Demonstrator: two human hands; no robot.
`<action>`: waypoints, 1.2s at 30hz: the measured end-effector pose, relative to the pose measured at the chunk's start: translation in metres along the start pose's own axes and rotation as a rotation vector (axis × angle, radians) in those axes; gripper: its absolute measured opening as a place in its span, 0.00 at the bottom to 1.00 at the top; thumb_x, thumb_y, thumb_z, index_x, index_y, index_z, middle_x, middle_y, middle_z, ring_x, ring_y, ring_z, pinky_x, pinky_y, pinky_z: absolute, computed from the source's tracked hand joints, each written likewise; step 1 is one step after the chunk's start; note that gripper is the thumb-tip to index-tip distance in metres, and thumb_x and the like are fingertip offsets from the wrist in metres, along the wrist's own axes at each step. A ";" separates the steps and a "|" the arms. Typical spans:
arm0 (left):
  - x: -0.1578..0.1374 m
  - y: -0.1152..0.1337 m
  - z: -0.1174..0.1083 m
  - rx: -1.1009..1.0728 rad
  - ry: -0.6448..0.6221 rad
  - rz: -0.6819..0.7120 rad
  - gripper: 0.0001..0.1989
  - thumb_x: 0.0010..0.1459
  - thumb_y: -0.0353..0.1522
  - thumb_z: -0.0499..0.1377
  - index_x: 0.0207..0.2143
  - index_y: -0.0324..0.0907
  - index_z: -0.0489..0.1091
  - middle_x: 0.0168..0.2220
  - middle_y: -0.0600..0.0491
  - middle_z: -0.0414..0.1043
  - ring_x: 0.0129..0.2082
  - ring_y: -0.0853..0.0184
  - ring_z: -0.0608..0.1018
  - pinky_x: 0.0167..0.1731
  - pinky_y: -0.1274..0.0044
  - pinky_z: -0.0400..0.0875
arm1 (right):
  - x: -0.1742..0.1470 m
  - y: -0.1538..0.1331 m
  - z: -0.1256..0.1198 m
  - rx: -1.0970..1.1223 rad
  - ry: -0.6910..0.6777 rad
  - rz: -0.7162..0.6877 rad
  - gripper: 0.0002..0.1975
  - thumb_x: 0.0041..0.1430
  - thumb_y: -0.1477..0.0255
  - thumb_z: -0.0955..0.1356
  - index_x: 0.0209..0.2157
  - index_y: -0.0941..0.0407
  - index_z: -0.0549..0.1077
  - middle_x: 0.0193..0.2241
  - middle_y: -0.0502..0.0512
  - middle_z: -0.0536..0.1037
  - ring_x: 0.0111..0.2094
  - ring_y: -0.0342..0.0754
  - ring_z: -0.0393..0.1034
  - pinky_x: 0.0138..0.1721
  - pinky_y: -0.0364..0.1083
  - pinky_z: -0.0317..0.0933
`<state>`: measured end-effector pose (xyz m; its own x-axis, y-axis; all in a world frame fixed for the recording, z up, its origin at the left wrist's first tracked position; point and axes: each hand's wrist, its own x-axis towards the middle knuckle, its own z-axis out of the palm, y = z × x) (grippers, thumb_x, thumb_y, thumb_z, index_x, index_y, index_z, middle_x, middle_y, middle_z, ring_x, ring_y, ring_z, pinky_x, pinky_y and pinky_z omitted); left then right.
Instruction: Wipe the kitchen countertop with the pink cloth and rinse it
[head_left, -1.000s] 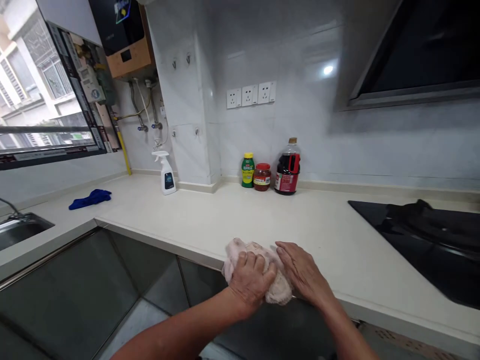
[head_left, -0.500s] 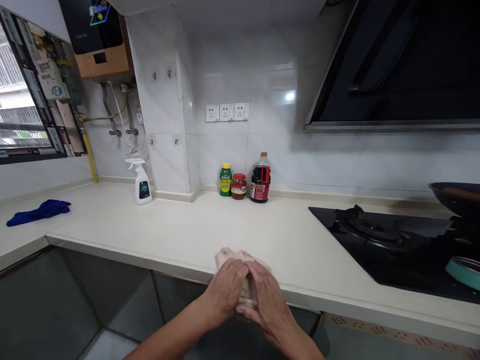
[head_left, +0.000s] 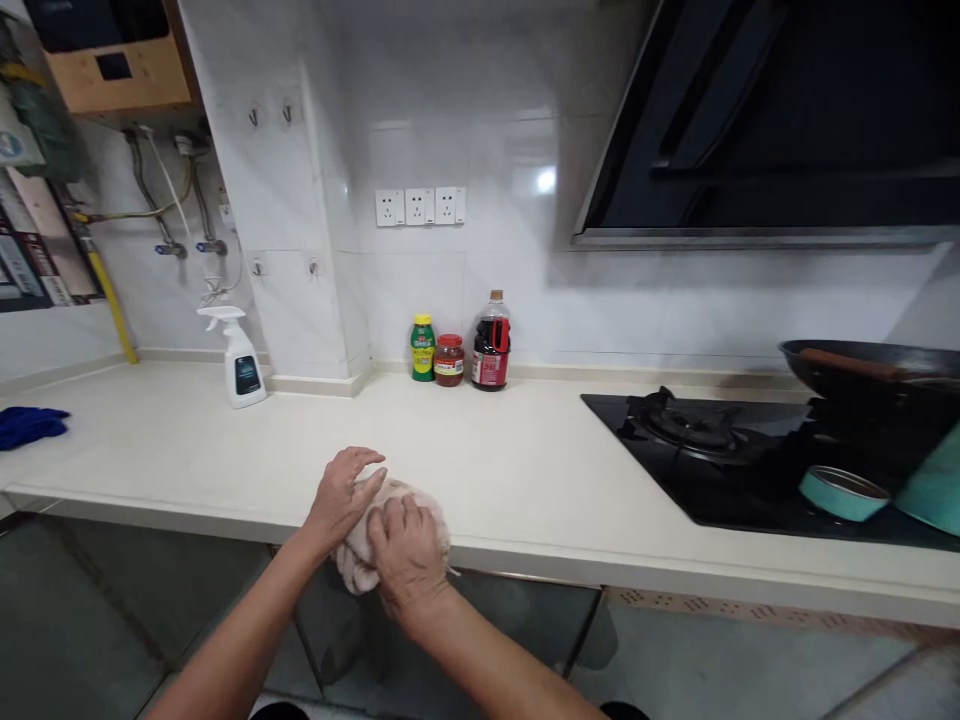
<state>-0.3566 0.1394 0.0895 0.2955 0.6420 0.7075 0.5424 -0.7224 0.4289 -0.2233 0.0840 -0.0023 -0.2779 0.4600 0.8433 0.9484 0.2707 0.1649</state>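
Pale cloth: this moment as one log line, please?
pale cloth: at countertop edge | right hand: on cloth | left hand: cloth's left side

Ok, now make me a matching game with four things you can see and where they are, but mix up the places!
Things:
1. Rag
2. Jar
3. Pan
4. Sockets

Places:
A. On the wall
B. Under the right hand
C. Above the hob
D. Between the green bottle and the dark bottle

Pairs: 1-B, 2-D, 3-C, 4-A
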 end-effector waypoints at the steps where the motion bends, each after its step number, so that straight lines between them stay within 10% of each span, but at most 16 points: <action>1: 0.001 -0.007 0.003 -0.022 -0.001 -0.074 0.17 0.61 0.43 0.54 0.41 0.42 0.75 0.44 0.46 0.77 0.49 0.58 0.76 0.55 0.63 0.69 | 0.000 -0.001 0.002 0.002 0.023 -0.007 0.15 0.62 0.72 0.68 0.51 0.56 0.68 0.48 0.67 0.73 0.48 0.63 0.67 0.42 0.60 0.63; 6: 0.002 -0.031 0.009 -0.074 0.081 -0.447 0.27 0.58 0.52 0.51 0.44 0.39 0.74 0.48 0.44 0.76 0.51 0.56 0.76 0.56 0.64 0.68 | -0.012 0.013 -0.002 0.027 0.086 -0.050 0.17 0.66 0.73 0.66 0.55 0.51 0.64 0.50 0.62 0.72 0.45 0.59 0.67 0.39 0.57 0.63; 13: 0.003 -0.023 0.010 0.083 0.006 -0.412 0.25 0.57 0.52 0.51 0.39 0.44 0.75 0.48 0.46 0.78 0.53 0.54 0.75 0.60 0.63 0.64 | -0.050 0.072 -0.036 0.028 0.100 -0.067 0.21 0.63 0.74 0.67 0.57 0.49 0.65 0.52 0.60 0.69 0.49 0.57 0.64 0.44 0.57 0.61; 36: 0.006 -0.008 0.014 0.202 -0.071 -0.357 0.25 0.54 0.54 0.50 0.35 0.47 0.76 0.43 0.51 0.82 0.48 0.51 0.79 0.55 0.64 0.67 | -0.262 0.420 -0.213 -0.242 -0.139 0.164 0.35 0.55 0.64 0.71 0.60 0.52 0.55 0.54 0.68 0.65 0.55 0.64 0.63 0.54 0.63 0.62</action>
<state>-0.3484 0.1521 0.0826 0.1103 0.8643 0.4908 0.7622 -0.3905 0.5163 0.2808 -0.1027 -0.0452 -0.1208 0.5965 0.7935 0.9864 -0.0179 0.1636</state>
